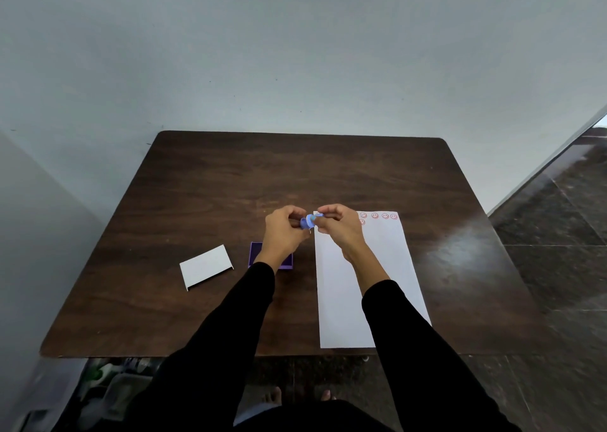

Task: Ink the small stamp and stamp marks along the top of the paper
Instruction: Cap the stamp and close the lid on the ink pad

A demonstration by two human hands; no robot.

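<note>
The main risk is a smudge or a misplaced mark: the small stamp (307, 222) is gripped from both sides above the bare surface (230, 182), just off the paper's (354, 284) top left corner, so a slip could drop it inked-face down. The left hand (284, 231) and right hand (338, 226) both pinch it, fingers (323, 215) narrowed around it; possibly a cap is being pulled, though the view is too small to tell. The purple ink pad (254, 254) lies below the left fingers, partly hidden. Red smiley marks (379, 216) run right of the right fingers.
</note>
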